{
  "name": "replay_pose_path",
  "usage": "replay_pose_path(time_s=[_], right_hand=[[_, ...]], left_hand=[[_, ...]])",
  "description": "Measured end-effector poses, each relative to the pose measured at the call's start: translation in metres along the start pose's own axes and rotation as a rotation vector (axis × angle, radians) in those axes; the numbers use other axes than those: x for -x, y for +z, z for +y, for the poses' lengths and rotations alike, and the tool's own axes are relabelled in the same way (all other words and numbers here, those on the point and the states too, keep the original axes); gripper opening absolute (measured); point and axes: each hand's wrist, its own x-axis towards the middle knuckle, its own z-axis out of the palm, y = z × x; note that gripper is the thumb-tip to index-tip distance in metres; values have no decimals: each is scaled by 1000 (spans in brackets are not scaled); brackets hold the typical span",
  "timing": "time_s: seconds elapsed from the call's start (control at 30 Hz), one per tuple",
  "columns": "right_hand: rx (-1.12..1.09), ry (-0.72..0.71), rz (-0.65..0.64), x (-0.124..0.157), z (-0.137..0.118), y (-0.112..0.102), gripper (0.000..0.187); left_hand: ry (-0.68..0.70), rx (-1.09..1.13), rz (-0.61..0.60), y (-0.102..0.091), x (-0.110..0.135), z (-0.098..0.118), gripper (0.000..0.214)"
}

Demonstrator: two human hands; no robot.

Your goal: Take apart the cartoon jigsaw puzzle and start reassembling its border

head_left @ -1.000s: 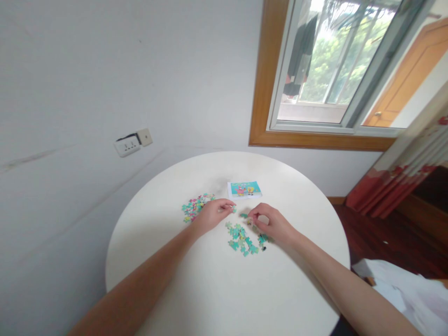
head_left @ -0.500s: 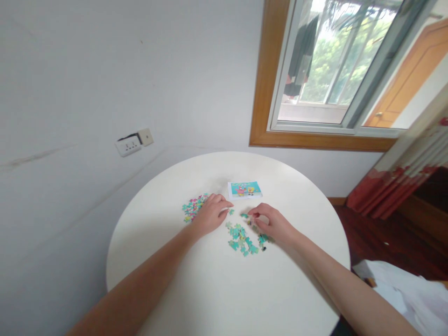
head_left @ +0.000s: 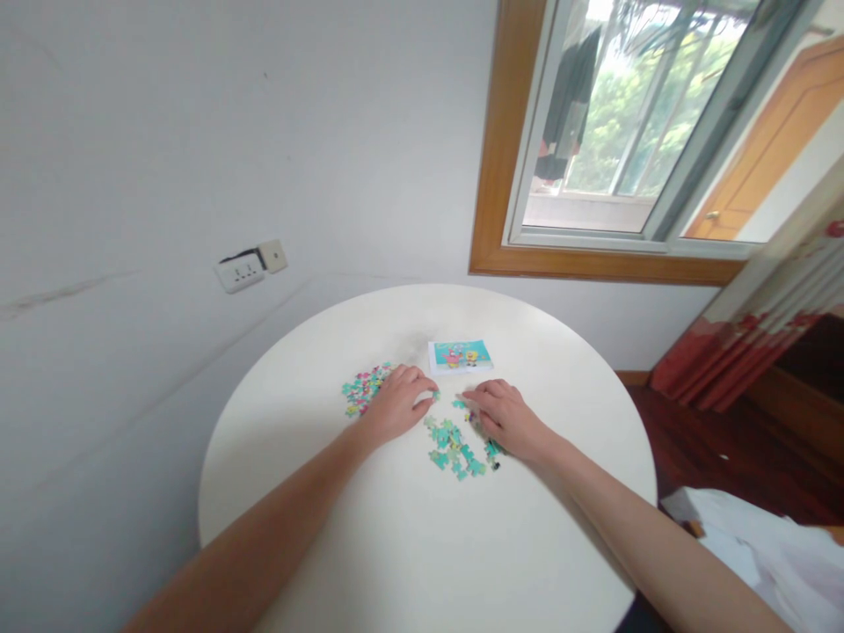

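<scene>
Round white table (head_left: 343,545), seen from above. Left hand (head_left: 396,404) rests palm down, fingers loosely curled, tips at a single teal piece (head_left: 436,396); whether it grips the piece cannot be told. Right hand (head_left: 505,420) lies spread nearly flat, fingertips on the right edge of the teal puzzle cluster (head_left: 454,444). A mixed-colour piece pile (head_left: 361,389) lies left of the left hand; the picture card (head_left: 460,355) lies just beyond both hands.

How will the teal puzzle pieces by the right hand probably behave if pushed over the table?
The teal puzzle pieces look thin and flat, so they should be light and slide on the smooth table, not roll. They lie loose, so a push would probably scatter them. Lying flat, each may be hard to pinch.
</scene>
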Motion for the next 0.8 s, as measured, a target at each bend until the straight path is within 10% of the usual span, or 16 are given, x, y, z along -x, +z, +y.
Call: replay_pose_path(time_s=[0.6, 0.8], right_hand=[[-118, -123, 17, 0, 4, 1, 41], [-99, -105, 29, 0, 7, 0, 40]], left_hand=[[-13, -21, 35, -4, 0, 1, 18], [179, 164, -176, -25, 2, -2, 16]])
